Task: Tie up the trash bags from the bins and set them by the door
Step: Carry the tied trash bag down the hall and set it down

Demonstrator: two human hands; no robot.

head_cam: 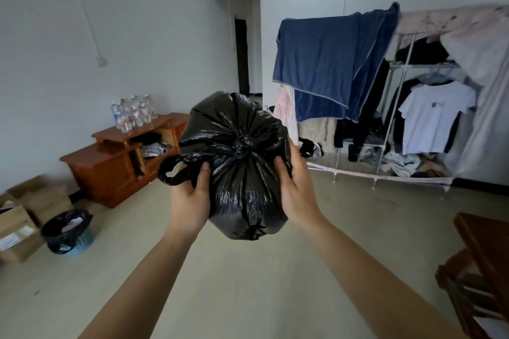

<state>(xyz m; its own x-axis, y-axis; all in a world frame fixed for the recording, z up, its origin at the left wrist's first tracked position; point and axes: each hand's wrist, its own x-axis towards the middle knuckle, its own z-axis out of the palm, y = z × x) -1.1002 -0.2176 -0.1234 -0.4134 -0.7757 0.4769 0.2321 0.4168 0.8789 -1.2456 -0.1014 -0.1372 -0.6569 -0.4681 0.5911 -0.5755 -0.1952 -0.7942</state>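
**Knotted bag held up in both hands**

A black trash bag (237, 162), its mouth gathered into a knot at the top, was held in the air at the middle of the room, well above the floor (248, 283). The left hand (190, 201) gripped its left side, thumb pressed on the front and fingers wrapped out of sight behind, just below a loose loop of plastic. The right hand (294, 195) clasped the right side the same way.

At near left, a blue basket bin (68, 237) lined with another black bag stood on the floor beside cardboard boxes (24, 217). Farther left, a wooden cabinet (110, 168) against the wall carried a cluster of water bottles (132, 114). A doorway (242, 55) opened in the far wall. To the right stood a clothes rack (399, 107) with a blue cloth (330, 63) draped over it.
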